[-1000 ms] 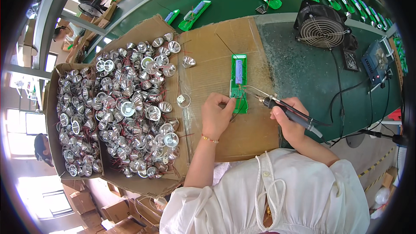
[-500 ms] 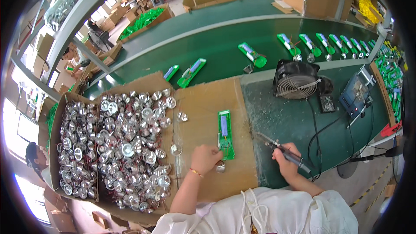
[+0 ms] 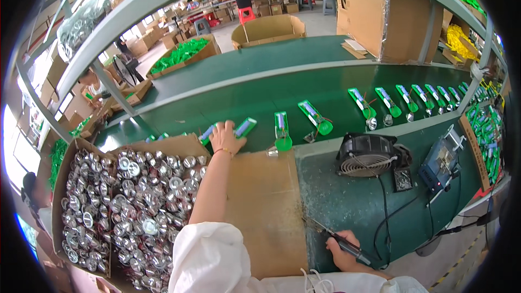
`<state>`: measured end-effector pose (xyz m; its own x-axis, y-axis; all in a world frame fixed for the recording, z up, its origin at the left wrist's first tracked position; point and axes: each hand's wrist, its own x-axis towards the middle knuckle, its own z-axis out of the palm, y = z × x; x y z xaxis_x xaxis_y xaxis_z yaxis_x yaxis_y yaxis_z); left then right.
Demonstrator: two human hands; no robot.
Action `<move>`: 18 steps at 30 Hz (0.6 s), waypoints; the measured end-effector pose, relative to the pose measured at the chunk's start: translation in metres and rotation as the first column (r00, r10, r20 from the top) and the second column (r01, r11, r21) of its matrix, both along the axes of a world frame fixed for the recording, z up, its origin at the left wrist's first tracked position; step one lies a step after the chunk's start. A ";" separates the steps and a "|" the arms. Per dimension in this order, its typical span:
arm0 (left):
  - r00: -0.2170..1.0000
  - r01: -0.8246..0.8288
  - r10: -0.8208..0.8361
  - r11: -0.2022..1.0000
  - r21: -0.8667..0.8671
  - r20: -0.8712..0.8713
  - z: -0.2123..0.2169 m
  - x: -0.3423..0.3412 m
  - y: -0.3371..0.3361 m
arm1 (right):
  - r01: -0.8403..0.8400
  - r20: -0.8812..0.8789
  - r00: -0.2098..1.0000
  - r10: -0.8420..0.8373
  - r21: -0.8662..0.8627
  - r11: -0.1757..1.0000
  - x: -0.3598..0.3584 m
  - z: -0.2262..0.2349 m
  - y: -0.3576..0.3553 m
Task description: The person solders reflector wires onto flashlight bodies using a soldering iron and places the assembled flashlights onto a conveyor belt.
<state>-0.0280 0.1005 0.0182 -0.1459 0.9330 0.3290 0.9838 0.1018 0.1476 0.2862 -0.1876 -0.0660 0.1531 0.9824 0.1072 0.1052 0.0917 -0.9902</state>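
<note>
My left hand reaches far over the cardboard to the green belt. Its fingers are spread between two green plastic housings, touching or just beside the right-hand housing; the fingertips are partly hidden. In my right hand is a soldering iron, its tip pointing left over the bench. A green housing with a bluish battery lies straight ahead on the belt, a silver reflector cup at its lower end. Another housing lies to its right.
A cardboard box of silver reflector cups stands at left. A black fan and a blue soldering station with cables stand at right. More green housings line the belt. A grey metal frame crosses above.
The housing that lay on the cardboard by my left hand is now on the belt. That hand has moved forward and left to other housings. The view has tilted up; my right hand keeps the iron.
</note>
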 end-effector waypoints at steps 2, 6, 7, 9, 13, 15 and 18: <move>0.998 -0.016 0.033 0.951 -0.309 0.049 -0.017 -0.025 0.009 | 0.002 -0.066 0.998 -0.001 0.010 1.000 -0.004 0.002 0.003; 0.987 0.103 -0.058 0.941 -0.323 0.147 -0.023 -0.031 0.006 | -0.005 -0.081 0.997 0.005 -0.009 1.000 -0.002 -0.005 0.004; 0.978 0.132 -0.067 0.932 -0.339 0.198 -0.019 -0.028 -0.002 | -0.028 -0.050 0.998 0.027 -0.004 1.000 -0.001 -0.006 0.002; 0.973 0.198 -0.150 0.934 -0.297 0.175 -0.015 -0.015 -0.024 | -0.011 -0.073 0.997 0.009 -0.019 1.000 -0.003 0.002 0.001; 0.929 0.288 -0.261 0.955 -0.073 0.262 -0.030 0.020 -0.123 | 0.012 -0.082 0.997 -0.012 -0.007 1.000 -0.002 0.010 -0.007; 0.920 0.233 -0.187 0.968 -0.096 0.345 -0.035 0.044 -0.169 | 0.012 -0.109 0.994 -0.022 -0.092 0.996 -0.005 0.009 0.008; 0.889 0.211 -0.180 0.977 -0.027 0.421 -0.039 0.063 -0.244 | -0.014 -0.079 0.997 0.012 -0.033 0.999 -0.005 0.012 0.007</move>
<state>0.0352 -0.1437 -0.0210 -0.0670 0.9751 0.2115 0.8362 -0.0608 0.5450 0.2812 -0.1811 -0.0536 0.1469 0.9872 0.0627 0.0259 0.0595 -0.9979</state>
